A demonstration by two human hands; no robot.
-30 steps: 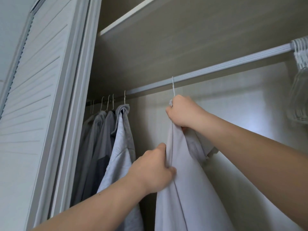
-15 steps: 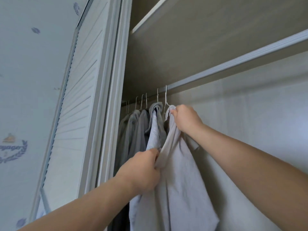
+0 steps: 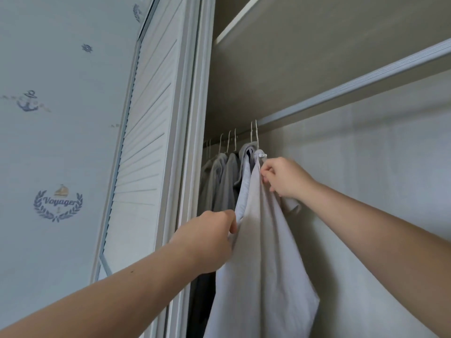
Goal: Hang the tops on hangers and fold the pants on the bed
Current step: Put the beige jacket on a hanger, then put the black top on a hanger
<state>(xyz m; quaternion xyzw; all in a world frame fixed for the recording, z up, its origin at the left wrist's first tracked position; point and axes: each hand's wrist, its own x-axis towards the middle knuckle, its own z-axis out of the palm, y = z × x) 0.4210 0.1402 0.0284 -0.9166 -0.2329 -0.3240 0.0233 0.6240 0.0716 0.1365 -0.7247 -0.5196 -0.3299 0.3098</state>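
Observation:
A pale grey top (image 3: 263,259) hangs on a white hanger (image 3: 259,152) hooked over the wardrobe rail (image 3: 353,91), right beside the other hung tops. My left hand (image 3: 207,242) grips the front edge of the top at mid height. Just under the hanger's neck, my right hand (image 3: 285,178) pinches the fabric at the shoulder. The lower part of the top runs out of view at the bottom.
Several grey and dark tops (image 3: 224,181) hang packed at the rail's left end. A white louvred door (image 3: 146,147) stands at the left, a shelf (image 3: 317,45) above. The rail to the right is bare, with the wardrobe's back wall (image 3: 366,179) behind.
The pale top on its hanger has slid left along the rail until it sits against the other tops. My right hand has dropped from the hanger's neck to the shoulder fabric.

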